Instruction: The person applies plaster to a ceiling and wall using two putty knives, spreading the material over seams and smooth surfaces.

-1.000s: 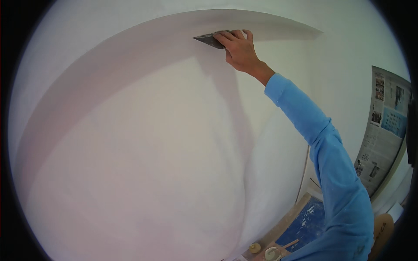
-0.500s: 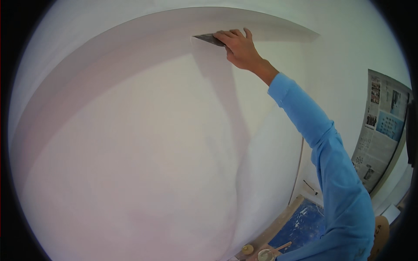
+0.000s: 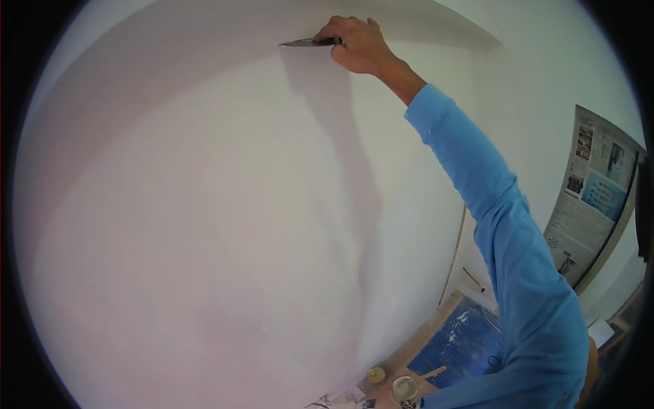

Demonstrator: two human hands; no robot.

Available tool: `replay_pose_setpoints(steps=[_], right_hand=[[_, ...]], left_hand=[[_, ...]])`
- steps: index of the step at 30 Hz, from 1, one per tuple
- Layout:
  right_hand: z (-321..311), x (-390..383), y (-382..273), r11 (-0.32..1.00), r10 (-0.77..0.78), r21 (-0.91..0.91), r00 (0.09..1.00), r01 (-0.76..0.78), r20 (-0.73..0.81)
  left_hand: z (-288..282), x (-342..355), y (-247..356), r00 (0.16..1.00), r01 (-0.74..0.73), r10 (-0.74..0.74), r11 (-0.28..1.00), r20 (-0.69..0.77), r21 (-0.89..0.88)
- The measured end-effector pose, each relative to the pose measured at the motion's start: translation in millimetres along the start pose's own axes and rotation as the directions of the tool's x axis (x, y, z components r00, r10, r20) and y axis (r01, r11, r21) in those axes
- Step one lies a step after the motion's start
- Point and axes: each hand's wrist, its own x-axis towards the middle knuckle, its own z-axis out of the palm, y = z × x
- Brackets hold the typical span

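My right hand (image 3: 357, 46) is closed around a putty knife (image 3: 298, 43) at the top of a pale, smooth wall (image 3: 225, 184). Its dark blade points left and appears edge-on, at or very near the wall surface; exact contact is hard to tell. The blue-sleeved right arm (image 3: 477, 163) stretches up from the lower right, casting a long shadow down the wall. My left hand is out of view.
Newspaper sheets (image 3: 593, 198) cover a panel at the right. Below lie a paint-spattered blue sheet (image 3: 453, 341), a tub of whitish paste (image 3: 405, 388), a wooden stick (image 3: 434, 373) and a small yellowish round object (image 3: 375, 375). The ceiling edge curves above.
My right hand has moved left and slightly up with the putty knife, whose blade now looks flatter and more edge-on. The view has shifted, showing more of the items below.
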Motion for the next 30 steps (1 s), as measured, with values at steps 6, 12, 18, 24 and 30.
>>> replay_pose_setpoints(steps=[6, 12, 18, 24, 30], right_hand=[[17.9, -71.1, 4.7, 0.997, -0.076, -0.028, 0.997, 0.075, -0.025], [46.5, -141.5, 6.4, 0.997, -0.071, 0.016, 0.997, 0.072, -0.021], [65.9, -213.9, 4.6, 0.999, -0.032, 0.036, 0.999, 0.032, -0.016], [83.9, -281.6, 2.3, 0.998, 0.037, 0.041, 0.999, -0.037, 0.01], [106.7, -333.1, -4.8, 0.981, 0.174, 0.089, 0.984, -0.171, -0.024]], left_hand=[[-16.2, 2.2, 0.6, 0.996, 0.062, -0.055, 0.991, 0.067, -0.119], [-1.0, 6.7, 33.1, 0.994, 0.104, -0.099, 0.973, 0.035, -0.208], [0.9, 7.7, 47.8, 0.986, 0.156, -0.168, 0.939, -0.014, -0.307], [2.0, 0.0, 62.1, 0.995, 0.077, -0.089, 0.976, -0.047, -0.206], [19.8, -4.6, 91.0, 0.993, 0.027, -0.044, 0.987, -0.107, -0.158]])
